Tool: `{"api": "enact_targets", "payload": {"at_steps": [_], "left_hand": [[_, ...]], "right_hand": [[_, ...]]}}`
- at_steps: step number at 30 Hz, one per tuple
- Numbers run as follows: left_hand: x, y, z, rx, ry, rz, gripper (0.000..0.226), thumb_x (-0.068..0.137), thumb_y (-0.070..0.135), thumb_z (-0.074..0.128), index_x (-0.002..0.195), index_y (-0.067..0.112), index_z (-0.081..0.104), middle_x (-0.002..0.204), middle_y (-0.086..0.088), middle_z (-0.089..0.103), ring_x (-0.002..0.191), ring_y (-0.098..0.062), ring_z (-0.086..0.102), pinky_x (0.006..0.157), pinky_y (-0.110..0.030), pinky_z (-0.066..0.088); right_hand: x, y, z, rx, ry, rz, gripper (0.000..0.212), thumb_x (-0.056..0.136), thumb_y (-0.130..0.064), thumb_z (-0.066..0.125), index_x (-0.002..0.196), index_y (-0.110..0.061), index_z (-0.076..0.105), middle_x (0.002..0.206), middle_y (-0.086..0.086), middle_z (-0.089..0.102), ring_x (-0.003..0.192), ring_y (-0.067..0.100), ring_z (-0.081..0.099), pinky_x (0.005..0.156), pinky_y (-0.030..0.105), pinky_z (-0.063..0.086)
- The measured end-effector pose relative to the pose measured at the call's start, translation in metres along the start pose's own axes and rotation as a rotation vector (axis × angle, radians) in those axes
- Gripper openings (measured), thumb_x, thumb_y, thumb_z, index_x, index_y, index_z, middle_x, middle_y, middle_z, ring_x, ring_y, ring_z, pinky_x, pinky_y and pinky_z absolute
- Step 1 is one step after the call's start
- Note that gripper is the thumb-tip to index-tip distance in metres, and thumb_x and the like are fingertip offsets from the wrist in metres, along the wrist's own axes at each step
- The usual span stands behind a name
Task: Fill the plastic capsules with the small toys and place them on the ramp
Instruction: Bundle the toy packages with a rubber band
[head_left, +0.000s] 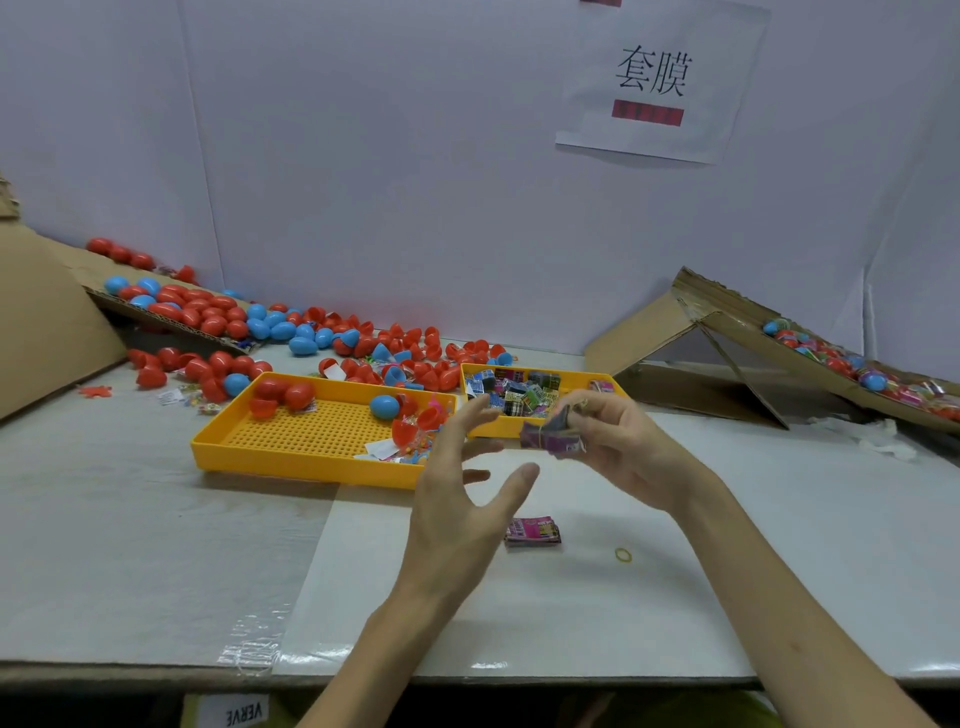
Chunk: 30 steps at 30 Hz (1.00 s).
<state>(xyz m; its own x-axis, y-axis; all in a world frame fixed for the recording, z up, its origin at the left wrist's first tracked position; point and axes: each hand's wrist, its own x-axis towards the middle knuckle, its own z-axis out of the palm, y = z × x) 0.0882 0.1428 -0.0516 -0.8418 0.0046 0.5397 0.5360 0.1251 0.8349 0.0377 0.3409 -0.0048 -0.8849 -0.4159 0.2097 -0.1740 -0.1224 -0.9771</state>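
Note:
My right hand (618, 447) pinches a banded bundle of small printed cards (553, 435) above the table, in front of the right yellow tray (498, 428), which holds several more bundles. My left hand (462, 483) hovers just left of it, fingers spread, holding nothing. Another card bundle (533, 531) lies on the table below my hands. The left yellow tray (291, 441) holds red capsules (283, 396), a blue capsule (385, 406) and small toys. A cardboard ramp (810, 332) at the right carries several filled capsules (852, 364).
A heap of red and blue capsule halves (332, 338) spreads along the back wall and over a cardboard sheet (47, 322) on the left. A yellow rubber band (623, 555) lies on the table. A paper sign (654, 83) hangs on the wall.

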Motion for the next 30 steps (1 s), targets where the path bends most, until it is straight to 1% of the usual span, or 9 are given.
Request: {"api": "enact_targets", "payload": {"at_steps": [4, 6, 10, 14, 17, 22, 25, 28, 30], "left_hand": [[-0.001, 0.001, -0.001, 0.042, -0.013, 0.096, 0.025, 0.088, 0.019, 0.076, 0.104, 0.036, 0.067, 0.100, 0.020, 0.069, 0.098, -0.005, 0.067, 0.078, -0.025, 0.058], [-0.001, 0.001, -0.001, 0.028, -0.030, 0.094, 0.016, 0.087, 0.018, 0.076, 0.098, 0.028, 0.072, 0.096, 0.014, 0.070, 0.095, -0.008, 0.068, 0.077, -0.026, 0.059], [-0.002, 0.004, 0.000, 0.021, -0.087, 0.088, 0.022, 0.083, 0.031, 0.075, 0.103, 0.024, 0.073, 0.098, 0.012, 0.071, 0.097, -0.008, 0.067, 0.078, -0.021, 0.056], [-0.004, 0.003, -0.001, 0.055, -0.072, 0.074, 0.013, 0.083, 0.017, 0.079, 0.094, 0.020, 0.075, 0.088, 0.009, 0.074, 0.086, -0.005, 0.068, 0.071, -0.015, 0.055], [-0.005, 0.003, -0.001, 0.099, -0.041, 0.063, 0.011, 0.083, 0.016, 0.079, 0.092, 0.020, 0.075, 0.084, 0.009, 0.074, 0.082, -0.004, 0.067, 0.066, -0.014, 0.052], [-0.005, 0.003, 0.001, 0.130, -0.040, 0.039, 0.012, 0.084, 0.015, 0.079, 0.091, 0.021, 0.072, 0.087, 0.004, 0.074, 0.073, -0.011, 0.070, 0.064, -0.024, 0.057], [-0.006, 0.003, 0.001, 0.112, -0.060, 0.037, 0.015, 0.084, 0.008, 0.078, 0.089, 0.020, 0.070, 0.088, 0.000, 0.074, 0.068, -0.010, 0.072, 0.065, -0.030, 0.060], [-0.006, 0.001, 0.001, 0.115, -0.068, 0.046, 0.015, 0.083, 0.006, 0.079, 0.091, 0.018, 0.072, 0.089, 0.000, 0.074, 0.070, -0.009, 0.072, 0.067, -0.030, 0.060], [-0.006, 0.000, 0.001, 0.111, -0.064, 0.050, 0.016, 0.083, 0.006, 0.079, 0.092, 0.018, 0.073, 0.089, 0.001, 0.075, 0.071, -0.009, 0.072, 0.068, -0.028, 0.060]], "right_hand": [[-0.009, 0.008, 0.010, -0.042, -0.084, 0.023, 0.009, 0.087, -0.020, 0.070, 0.091, -0.013, 0.075, 0.093, 0.009, 0.071, 0.092, 0.021, 0.068, 0.081, 0.028, 0.055], [-0.011, 0.009, 0.009, -0.020, -0.094, 0.027, 0.021, 0.082, -0.029, 0.078, 0.092, -0.011, 0.075, 0.094, 0.010, 0.071, 0.092, 0.021, 0.068, 0.081, 0.028, 0.054], [-0.012, 0.006, 0.008, 0.032, -0.133, 0.024, 0.024, 0.081, -0.033, 0.078, 0.093, -0.012, 0.075, 0.093, 0.007, 0.072, 0.093, 0.020, 0.068, 0.081, 0.027, 0.054], [-0.014, 0.003, 0.005, -0.087, -0.154, 0.040, 0.017, 0.088, -0.027, 0.071, 0.096, -0.013, 0.077, 0.096, 0.009, 0.073, 0.094, 0.021, 0.068, 0.082, 0.028, 0.055], [-0.010, 0.005, 0.000, -0.217, 0.032, 0.031, 0.019, 0.088, -0.022, 0.064, 0.096, -0.013, 0.078, 0.096, 0.008, 0.074, 0.091, 0.020, 0.068, 0.079, 0.028, 0.056], [0.032, -0.001, -0.024, -0.375, 0.544, -0.055, 0.018, 0.094, -0.006, 0.062, 0.108, -0.003, 0.073, 0.071, -0.006, 0.067, 0.060, 0.003, 0.059, 0.061, 0.015, 0.052], [0.062, -0.010, -0.043, -0.553, 0.577, 0.048, 0.038, 0.096, -0.005, 0.061, 0.134, -0.004, 0.059, 0.102, 0.006, 0.070, 0.076, 0.006, 0.068, 0.064, 0.016, 0.054], [0.078, -0.013, -0.054, -0.883, 0.411, 0.276, 0.066, 0.096, -0.015, 0.063, 0.154, -0.015, 0.032, 0.149, 0.011, 0.044, 0.103, 0.023, 0.064, 0.081, 0.029, 0.054], [0.077, -0.018, -0.046, -1.051, 0.399, 0.224, 0.061, 0.097, -0.023, 0.062, 0.152, -0.020, 0.036, 0.153, 0.005, 0.041, 0.115, 0.024, 0.060, 0.090, 0.033, 0.049]]}}
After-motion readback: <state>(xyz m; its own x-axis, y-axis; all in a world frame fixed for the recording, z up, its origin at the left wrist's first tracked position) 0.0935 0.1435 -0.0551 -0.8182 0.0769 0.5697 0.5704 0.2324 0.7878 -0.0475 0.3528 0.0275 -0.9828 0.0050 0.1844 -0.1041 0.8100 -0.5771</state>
